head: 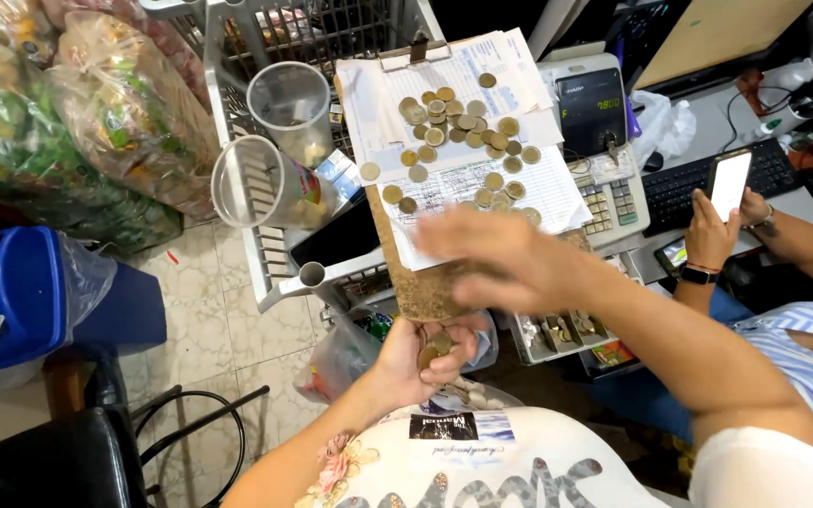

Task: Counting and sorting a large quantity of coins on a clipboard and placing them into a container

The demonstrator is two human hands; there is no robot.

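Observation:
Several coins [463, 132] lie scattered on papers clipped to a brown clipboard [425, 287] that leans over a grey cart. My right hand [496, 254] hovers blurred above the lower part of the papers, fingers spread, nothing visibly held. Below the clipboard's lower edge, my left hand [425, 357] is cupped around a stack of coins [435, 348].
Two clear plastic cups [265, 179] sit in the grey cart [237, 85]. A cash register [604, 141] and keyboard [698, 183] stand at right, where another person holds a phone [728, 183]. Bagged goods [96, 113] and a blue bin [11, 292] are at left.

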